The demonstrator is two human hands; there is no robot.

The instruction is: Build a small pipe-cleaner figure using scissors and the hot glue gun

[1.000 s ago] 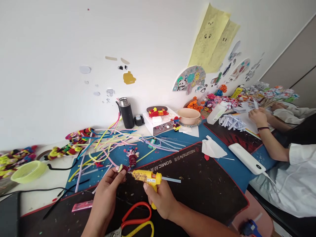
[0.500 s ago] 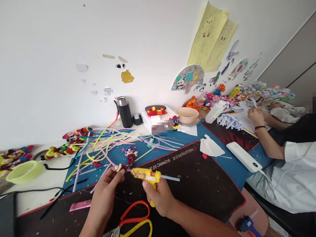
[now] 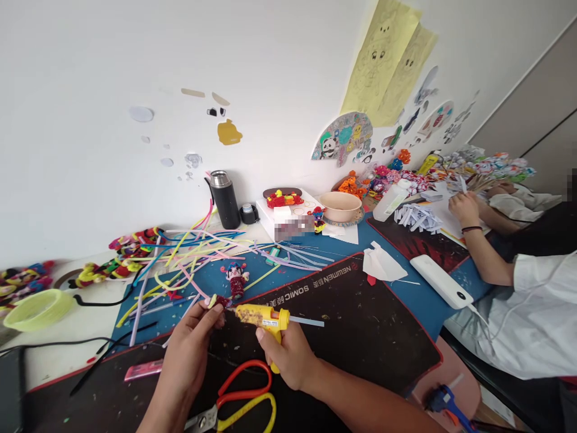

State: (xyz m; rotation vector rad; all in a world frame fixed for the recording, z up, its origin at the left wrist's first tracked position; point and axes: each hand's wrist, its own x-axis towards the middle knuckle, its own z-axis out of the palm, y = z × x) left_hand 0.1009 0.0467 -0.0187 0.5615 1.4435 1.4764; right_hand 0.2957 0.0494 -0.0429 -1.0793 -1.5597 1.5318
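My right hand (image 3: 288, 355) is wrapped round the handle of a yellow hot glue gun (image 3: 264, 319), with a pale glue stick (image 3: 306, 322) poking out of its back end. Between the fingertips of my left hand (image 3: 192, 337) is a small dark-red and yellow fuzzy piece (image 3: 218, 300), partly hidden by the fingers. The gun's nozzle points left and lies close to that piece; I cannot tell whether they touch. Just beyond, a small doll (image 3: 235, 281) with a dark-red body and blue headdress lies on the table. Scissors (image 3: 246, 397) with red and yellow handles rest in front of me.
Loose pipe cleaners (image 3: 193, 252) spread across the left. A black thermos (image 3: 225, 201), a beige bowl (image 3: 340, 206) and a white box (image 3: 265, 222) stand near the wall. At right, another person's hand (image 3: 464, 210) works beside paper strips; a white power bank (image 3: 442, 281) lies nearer.
The camera view has shifted slightly. Both hands keep their holds, the glue gun still at the small fuzzy piece, which shows a little more between the left fingers.
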